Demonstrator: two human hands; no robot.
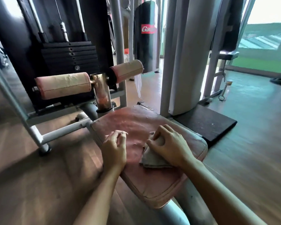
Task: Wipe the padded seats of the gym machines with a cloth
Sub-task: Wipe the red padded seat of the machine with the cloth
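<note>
Two hands are over one padded seat (136,125), a worn reddish cushion on a grey tube frame. The right hand (167,143) is closed around one cloth (152,158): the fingers curl over the bunched upper part, and the heel of the hand presses it against the seat. The cloth is grey-beige and folded. Most of it lies under the right hand, and its free corner sticks out on the thumb side, toward the left hand (114,148). The left hand holds nothing. Its fingers are loosely curled, with the thumb close to the index finger, and it sits over the seat edge just beside the cloth without touching it. Beyond the left hand's fingertips, well apart from them, two roller pads (63,85) wrapped in tan tape stand on either side of one rusty post (102,93). One black weight stack (70,56) rises behind them. Beyond the right hand stands one pale upright pad (182,54), and one black mat (206,122) lies on the wooden floor (250,143) at its base.
</note>
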